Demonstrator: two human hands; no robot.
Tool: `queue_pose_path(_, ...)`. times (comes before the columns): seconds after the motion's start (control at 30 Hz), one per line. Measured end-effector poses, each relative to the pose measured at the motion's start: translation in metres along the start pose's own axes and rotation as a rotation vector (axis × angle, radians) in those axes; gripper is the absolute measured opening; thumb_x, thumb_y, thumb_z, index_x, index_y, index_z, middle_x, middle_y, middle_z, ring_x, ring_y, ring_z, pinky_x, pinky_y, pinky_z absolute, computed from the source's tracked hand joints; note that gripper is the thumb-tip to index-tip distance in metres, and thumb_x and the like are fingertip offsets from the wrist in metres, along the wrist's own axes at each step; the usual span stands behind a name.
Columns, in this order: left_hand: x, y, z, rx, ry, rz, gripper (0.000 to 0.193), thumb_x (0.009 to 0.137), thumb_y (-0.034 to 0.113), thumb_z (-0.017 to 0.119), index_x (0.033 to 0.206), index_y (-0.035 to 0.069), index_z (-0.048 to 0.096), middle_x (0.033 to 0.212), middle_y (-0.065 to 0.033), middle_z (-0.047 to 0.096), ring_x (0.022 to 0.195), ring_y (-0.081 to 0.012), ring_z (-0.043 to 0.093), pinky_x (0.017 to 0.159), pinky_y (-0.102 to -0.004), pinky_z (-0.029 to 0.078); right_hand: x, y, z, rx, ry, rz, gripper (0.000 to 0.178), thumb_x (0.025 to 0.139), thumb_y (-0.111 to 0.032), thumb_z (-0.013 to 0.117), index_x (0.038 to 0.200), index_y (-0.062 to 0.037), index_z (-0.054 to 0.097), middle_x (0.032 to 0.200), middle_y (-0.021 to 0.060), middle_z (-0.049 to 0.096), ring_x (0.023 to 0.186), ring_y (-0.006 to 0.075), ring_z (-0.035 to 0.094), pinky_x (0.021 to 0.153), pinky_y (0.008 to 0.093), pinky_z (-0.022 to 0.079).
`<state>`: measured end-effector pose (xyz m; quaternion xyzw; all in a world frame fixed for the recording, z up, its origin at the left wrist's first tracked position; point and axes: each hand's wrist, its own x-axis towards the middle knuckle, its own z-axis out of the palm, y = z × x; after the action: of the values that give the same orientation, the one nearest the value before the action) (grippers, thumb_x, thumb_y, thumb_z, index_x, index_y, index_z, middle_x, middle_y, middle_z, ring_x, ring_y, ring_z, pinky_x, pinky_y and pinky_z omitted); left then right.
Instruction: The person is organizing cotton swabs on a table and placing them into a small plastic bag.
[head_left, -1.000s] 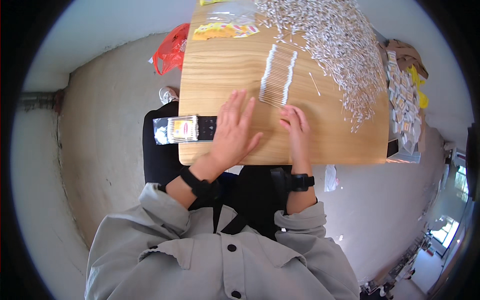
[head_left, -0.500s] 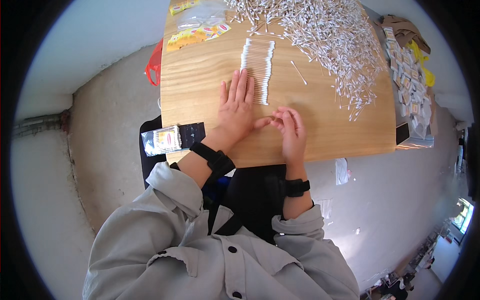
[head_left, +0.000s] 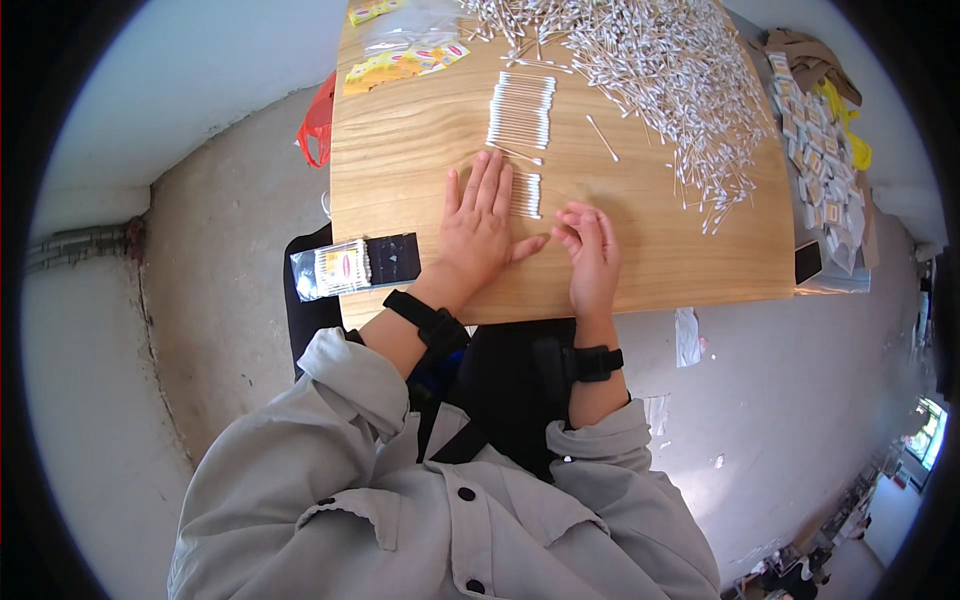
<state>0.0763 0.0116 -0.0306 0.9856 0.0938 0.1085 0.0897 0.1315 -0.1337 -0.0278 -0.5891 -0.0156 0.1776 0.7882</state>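
My left hand (head_left: 475, 235) lies flat on the wooden table (head_left: 400, 150), fingers stretched out. Its fingers touch the left ends of a short row of cotton swabs (head_left: 527, 195), side by side. Just beyond is a longer row of cotton swabs (head_left: 521, 108), with one slanted swab (head_left: 515, 154) in the gap between the rows. To the right of the left thumb, my right hand (head_left: 596, 255) hovers with curled fingers drawn together; whatever they hold, if anything, is blurred. Farther off lies a single swab (head_left: 602, 138) by itself.
A big heap of loose swabs (head_left: 650, 80) covers the far right of the table. Yellow printed labels (head_left: 405, 66) and clear bags (head_left: 410, 28) lie far left. A filled swab pack (head_left: 340, 268) rests at the near-left edge. Many small packs (head_left: 815, 155) are piled right of the table.
The long row has split: its near part now lies apart from the far part, with one swab slanted between. My right hand has moved slightly right, away from the left thumb.
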Motion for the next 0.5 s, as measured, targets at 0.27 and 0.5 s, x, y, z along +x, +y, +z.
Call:
queue_pose_path(0.27, -0.024, -0.001, -0.013, -0.024, -0.040, 0.013, 0.099, 0.076, 0.063, 0.060, 0.143, -0.002, 0.029, 0.150, -0.0160, 0.029, 0.142, -0.0281, 0.023, 0.114, -0.0495, 0.016, -0.003, 0.012, 0.027, 0.026, 0.089, -0.176, 0.047, 0.102, -0.031, 0.031, 0.127, 0.0068, 0.044, 0.130, 0.0185, 0.046, 0.126, 0.0271, 0.042, 0.112, 0.0398, 0.029)
queue_pose_path(0.5, -0.060, -0.003, -0.027, -0.186, -0.074, 0.018, 0.098, 0.072, 0.052, 0.070, 0.143, -0.002, 0.028, 0.149, -0.0186, 0.028, 0.139, -0.0332, 0.026, 0.113, -0.0496, 0.019, -0.002, 0.019, 0.038, -0.017, 0.025, -0.195, 0.050, 0.102, -0.034, 0.028, 0.130, 0.0050, 0.041, 0.132, 0.0185, 0.045, 0.130, 0.0275, 0.039, 0.114, 0.0394, 0.024)
